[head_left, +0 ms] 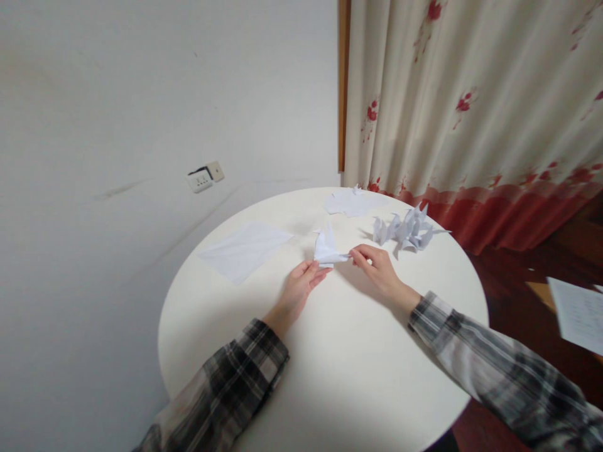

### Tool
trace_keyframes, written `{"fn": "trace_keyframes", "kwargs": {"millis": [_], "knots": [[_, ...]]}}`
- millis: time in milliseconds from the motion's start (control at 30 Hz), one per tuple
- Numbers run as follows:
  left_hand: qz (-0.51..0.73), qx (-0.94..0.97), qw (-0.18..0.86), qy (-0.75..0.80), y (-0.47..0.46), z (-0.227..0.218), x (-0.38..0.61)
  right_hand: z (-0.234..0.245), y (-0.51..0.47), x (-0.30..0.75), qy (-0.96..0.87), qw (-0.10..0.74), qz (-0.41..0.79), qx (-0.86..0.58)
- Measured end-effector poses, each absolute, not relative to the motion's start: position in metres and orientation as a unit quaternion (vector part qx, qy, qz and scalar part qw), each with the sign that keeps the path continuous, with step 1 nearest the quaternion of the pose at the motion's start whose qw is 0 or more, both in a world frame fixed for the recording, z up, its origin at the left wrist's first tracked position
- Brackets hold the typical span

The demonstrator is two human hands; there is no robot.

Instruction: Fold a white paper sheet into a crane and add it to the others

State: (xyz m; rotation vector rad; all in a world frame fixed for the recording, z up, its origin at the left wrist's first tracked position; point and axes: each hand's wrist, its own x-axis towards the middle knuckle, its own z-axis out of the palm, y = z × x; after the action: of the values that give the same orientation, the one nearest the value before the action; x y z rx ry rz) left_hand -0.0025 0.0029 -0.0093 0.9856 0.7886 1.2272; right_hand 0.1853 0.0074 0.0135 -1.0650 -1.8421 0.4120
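A white folded paper crane [327,250] is held between my two hands above the round white table [339,351]. My left hand [301,282] is closed on its lower left side, thumb on top and fingers beneath. With thumb and fingertips, my right hand [374,263] pinches the narrow end that points right. An upright point of the crane rises on the far side. Several finished paper cranes [412,229] stand in a cluster beyond my right hand. To the left of my hands, a creased sheet of white paper [245,251] lies flat on the table.
More white paper sheets [351,202] lie at the table's far edge, a small folded piece on them. A wall with a socket [201,180] borders the left side. A flowered curtain [447,113] hangs behind. Printed paper [577,314] is at the far right, beyond the table.
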Motion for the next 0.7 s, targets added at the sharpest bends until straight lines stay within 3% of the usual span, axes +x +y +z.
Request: {"fn": "trace_keyframes", "kwargs": {"millis": [700], "knots": [[0.452,0.517,0.611,0.395,-0.0009,-0.0087,-0.0012,0.0113,0.0081,0.1829,-0.725,0.487,0.275,-0.402]]}}
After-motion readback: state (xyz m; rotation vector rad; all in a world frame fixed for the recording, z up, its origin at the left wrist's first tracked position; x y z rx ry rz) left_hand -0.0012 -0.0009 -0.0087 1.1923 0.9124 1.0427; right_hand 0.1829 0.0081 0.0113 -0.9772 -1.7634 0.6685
